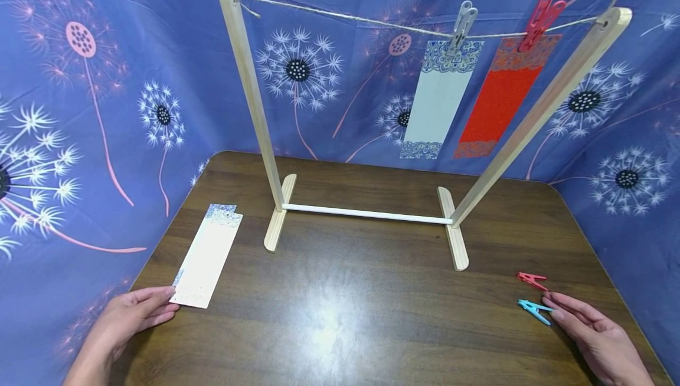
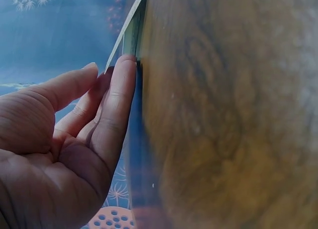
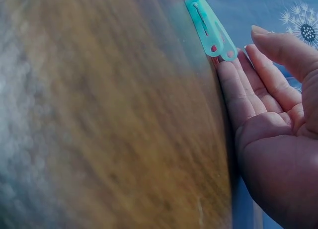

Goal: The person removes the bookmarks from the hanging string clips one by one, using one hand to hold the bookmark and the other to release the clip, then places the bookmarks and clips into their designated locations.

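Observation:
On the left of the table my left hand [image 1: 130, 318] has its fingertips at the near corner of a pale card with a blue patterned end [image 1: 209, 256]. A second blue-patterned card [image 1: 216, 206] lies mostly hidden beneath it. The left wrist view shows the card's edge [image 2: 123, 33] tilted up from the table, with fairly straight fingers against it and the thumb a little apart. At the right, my right hand [image 1: 597, 336] reaches toward a light blue clothespin [image 1: 533, 310] and a red clothespin [image 1: 531, 280]. Its fingertips are right at the blue clothespin's end, thumb spread away.
A wooden stand with a left post [image 1: 252, 91], a right post [image 1: 542, 117] and a white crossbar [image 1: 366, 215] stands mid-table. From its string [image 1: 345, 17] hang a white card [image 1: 441, 100] under a grey clothespin [image 1: 463, 26] and a red card [image 1: 504, 102] under a red clothespin [image 1: 539, 23].

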A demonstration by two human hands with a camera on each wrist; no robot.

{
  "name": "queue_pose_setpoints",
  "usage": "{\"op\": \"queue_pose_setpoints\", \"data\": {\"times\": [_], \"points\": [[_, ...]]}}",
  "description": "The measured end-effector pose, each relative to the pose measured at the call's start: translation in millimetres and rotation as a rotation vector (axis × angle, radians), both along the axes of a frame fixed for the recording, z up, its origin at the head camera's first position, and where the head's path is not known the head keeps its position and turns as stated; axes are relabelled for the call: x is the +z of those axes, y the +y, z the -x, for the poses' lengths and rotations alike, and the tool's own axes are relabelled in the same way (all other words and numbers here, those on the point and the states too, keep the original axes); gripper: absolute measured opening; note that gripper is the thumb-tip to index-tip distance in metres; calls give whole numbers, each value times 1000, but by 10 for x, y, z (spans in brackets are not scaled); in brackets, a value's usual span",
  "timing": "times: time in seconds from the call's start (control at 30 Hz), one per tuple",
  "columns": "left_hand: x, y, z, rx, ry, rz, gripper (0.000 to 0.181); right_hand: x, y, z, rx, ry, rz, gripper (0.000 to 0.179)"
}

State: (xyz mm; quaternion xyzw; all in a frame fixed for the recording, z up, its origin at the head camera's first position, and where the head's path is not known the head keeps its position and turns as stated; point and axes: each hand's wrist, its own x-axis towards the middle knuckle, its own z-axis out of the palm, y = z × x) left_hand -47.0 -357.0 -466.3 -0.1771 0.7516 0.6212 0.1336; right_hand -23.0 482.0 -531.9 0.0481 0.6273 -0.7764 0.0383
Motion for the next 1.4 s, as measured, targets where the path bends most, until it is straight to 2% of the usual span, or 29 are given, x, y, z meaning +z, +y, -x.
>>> {"op": "queue_pose_setpoints", "data": {"times": [0.3,0.5,0.77,0.9,1.03,1.27,1.4], "points": [[28,7,-1,2,3,48,45,2,4,-1,24,39,55,43],[44,0,-4,-11,14,26,48,-11,7,3,24,57,57,44],[48,-16,-21,-3,56,-11,37,-19,43,16,80,108,83,45],[62,-12,-14,3,68,-25,29,1,87,31,76,101,69,45],[77,3,8,1,69,-7,29,62,157,81,79,125,107,46],[113,24,32,-16,119,12,34,266,229,272,161,303,151,52],[159,51,51,-27,149,18,35,428,249,378,152,335,186,51]]}}
